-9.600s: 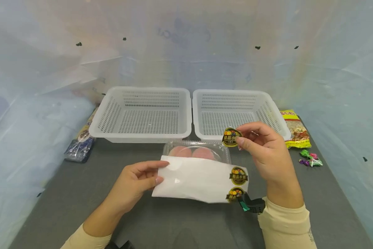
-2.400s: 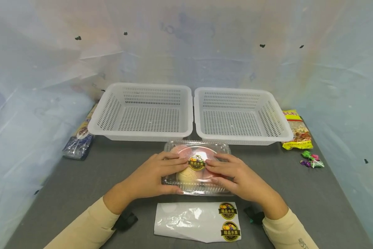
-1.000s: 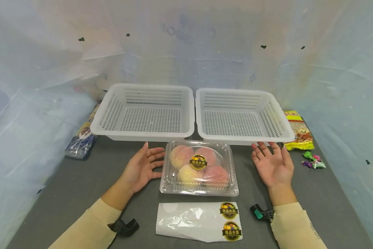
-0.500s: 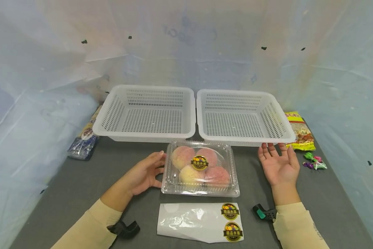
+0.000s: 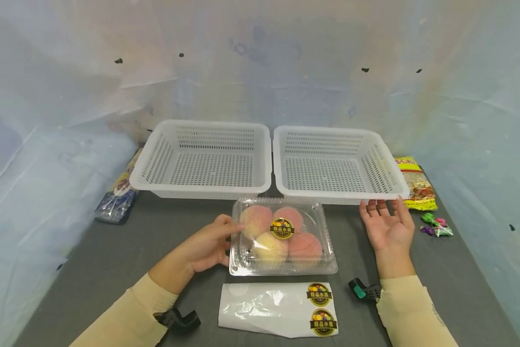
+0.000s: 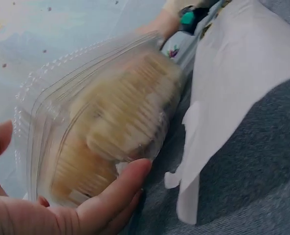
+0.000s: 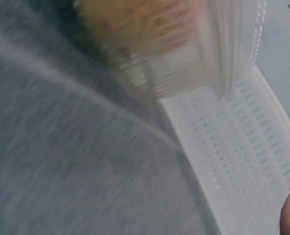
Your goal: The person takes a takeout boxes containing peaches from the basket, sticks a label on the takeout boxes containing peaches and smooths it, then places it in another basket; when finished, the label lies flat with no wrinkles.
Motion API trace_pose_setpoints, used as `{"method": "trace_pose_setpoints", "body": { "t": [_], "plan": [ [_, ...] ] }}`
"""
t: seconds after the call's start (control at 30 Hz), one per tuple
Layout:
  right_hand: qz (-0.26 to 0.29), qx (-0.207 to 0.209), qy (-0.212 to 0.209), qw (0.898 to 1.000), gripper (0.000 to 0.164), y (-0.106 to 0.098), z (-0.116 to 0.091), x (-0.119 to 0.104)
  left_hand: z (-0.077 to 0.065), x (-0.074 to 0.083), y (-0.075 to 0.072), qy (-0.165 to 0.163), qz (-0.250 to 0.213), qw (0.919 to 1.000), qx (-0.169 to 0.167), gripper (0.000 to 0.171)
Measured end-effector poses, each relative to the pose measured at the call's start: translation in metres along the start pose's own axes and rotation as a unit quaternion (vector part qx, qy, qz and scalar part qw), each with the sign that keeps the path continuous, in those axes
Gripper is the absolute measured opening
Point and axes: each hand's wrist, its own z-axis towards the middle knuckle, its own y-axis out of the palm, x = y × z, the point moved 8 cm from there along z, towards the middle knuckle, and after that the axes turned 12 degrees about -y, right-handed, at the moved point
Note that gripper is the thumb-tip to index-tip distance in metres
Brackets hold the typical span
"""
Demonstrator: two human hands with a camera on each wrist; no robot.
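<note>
In the middle of the table is a clear plastic clamshell box point(image 5: 325, 262) holding several peaches point(image 5: 270, 248). A round black-and-gold label point(image 5: 282, 228) sits on its lid. My left hand point(image 5: 208, 246) grips the box's left side, thumb over the lid's edge and fingers lower down, as the left wrist view shows with fingers point(image 6: 116, 193) against the box's underside. My right hand point(image 5: 389, 229) is palm up, fingers loosely bent, at the front rim of the right-hand white basket point(image 5: 342, 195). Its fingertips are partly hidden there. A white label sheet point(image 5: 264, 308) lies nearer me.
Another white basket point(image 5: 199, 189) stands at back left. A dark-blue bag point(image 5: 116, 202) lies left of it. On the right are a yellow food packet point(image 5: 418, 190) and several wrapped candies point(image 5: 435, 225). Plastic sheeting point(image 5: 260, 72) walls the table.
The label sheet was laid down and one label went onto the lid, pressed by both hands. The hands then parted; my left hand took hold of the box, which has shifted slightly right.
</note>
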Motion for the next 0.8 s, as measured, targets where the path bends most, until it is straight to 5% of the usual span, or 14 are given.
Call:
{"method": "trace_pose_setpoints", "body": {
  "t": [0.13,0.37,0.8],
  "plan": [
    [-0.016,0.039,-0.020,0.999,0.054,0.001,0.002,0.004,0.002,-0.004,-0.001,-0.012,0.007,0.9997,0.021,0.059],
    [-0.069,0.059,-0.082,0.992,0.052,0.001,0.011,0.004,0.003,-0.005,0.002,-0.006,-0.011,0.9994,0.033,0.089],
    [-0.117,0.039,-0.125,0.984,0.053,-0.005,0.018,0.002,0.003,-0.006,0.005,0.017,0.027,0.9988,0.037,0.083]
  ]
}}
